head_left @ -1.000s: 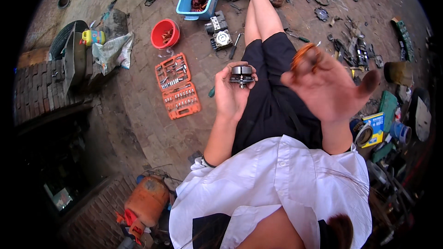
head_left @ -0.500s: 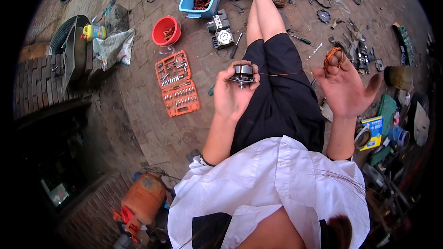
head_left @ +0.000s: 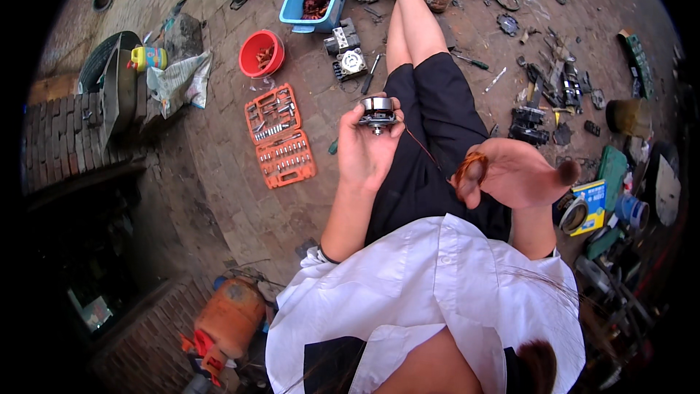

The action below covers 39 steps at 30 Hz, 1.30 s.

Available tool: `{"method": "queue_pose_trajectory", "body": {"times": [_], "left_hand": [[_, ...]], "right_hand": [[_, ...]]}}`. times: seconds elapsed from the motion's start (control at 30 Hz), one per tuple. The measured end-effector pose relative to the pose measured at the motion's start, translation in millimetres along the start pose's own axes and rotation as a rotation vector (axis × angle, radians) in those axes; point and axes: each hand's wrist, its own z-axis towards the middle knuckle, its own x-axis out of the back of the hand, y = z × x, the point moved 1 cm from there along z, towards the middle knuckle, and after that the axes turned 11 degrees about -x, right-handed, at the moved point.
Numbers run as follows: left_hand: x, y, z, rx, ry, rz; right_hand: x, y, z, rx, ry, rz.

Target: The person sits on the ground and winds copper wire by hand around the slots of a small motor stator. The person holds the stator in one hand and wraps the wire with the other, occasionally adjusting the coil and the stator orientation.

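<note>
Floor (head_left: 219,153) of worn paving, the broadest thing in view, extends around my seated body and outstretched legs. Against it lie my black shorts (head_left: 437,91), above which both hands are raised. Beyond, to the left of my feet, stands a blue tub (head_left: 292,4) holding dark reddish material; nearer, an orange tool case (head_left: 310,165) lies unfolded with its sockets in rows, and just past it sits a red bowl (head_left: 249,51) with brownish pieces inside.

My right hand (head_left: 521,171) is turned palm up, its fingers curled through a wire coil (head_left: 461,169) of copper colour, its thumb standing clear. My left hand (head_left: 364,149) grasps a small round metal part (head_left: 378,108) between thumb and fingers, bright band uppermost, short stub below. Finest of all, a wire strand (head_left: 424,147) spans the gap from the metal part toward the coil.

I judge the work to be partway: a quantity of wire is gathered on my right fingers, but the strand is not yet parted from the metal part. How much wire remains within cannot be told from this angle.
</note>
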Motion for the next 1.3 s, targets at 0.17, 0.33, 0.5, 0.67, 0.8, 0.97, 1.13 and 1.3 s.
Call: {"method": "queue_pose_trajectory", "body": {"times": [0.17, 0.33, 0.5, 0.67, 0.8, 0.97, 1.13, 1.3], "left_hand": [[-2.3, 2.1, -0.8, 0.046, 0.026, -0.047], [-0.2, 13.1, -3.6, 0.278, -0.053, -0.242], [-1.9, 7.1, -0.1, 0.304, -0.015, -0.240], [1.5, 5.4, 0.2, 0.308, 0.011, -0.285], [6.4, 2.8, 2.0, 0.085, -0.028, 0.067], [4.3, -5.9, -3.3, -0.210, -0.137, 0.682], [7.1, -19.6, -7.3, -0.383, -0.260, 1.150], [3.8, -13.6, -8.6, -0.449, -0.516, 1.251]], "right_hand": [[-3.1, -6.1, 4.5, -0.056, -0.014, -0.062], [18.5, -33.1, -15.4, -0.063, 0.140, -0.324], [8.6, -29.1, -14.2, -0.045, 0.062, -0.267], [-2.7, -23.5, -1.1, -0.119, -0.059, -0.280], [-12.8, -28.5, 7.6, -0.036, -0.113, -0.191], [-21.7, -34.6, 26.5, 0.055, -0.158, -0.130], [-32.7, -52.5, 57.0, 0.161, -0.098, -0.094], [0.4, -91.6, 61.6, 0.319, 0.127, 0.221]]}}
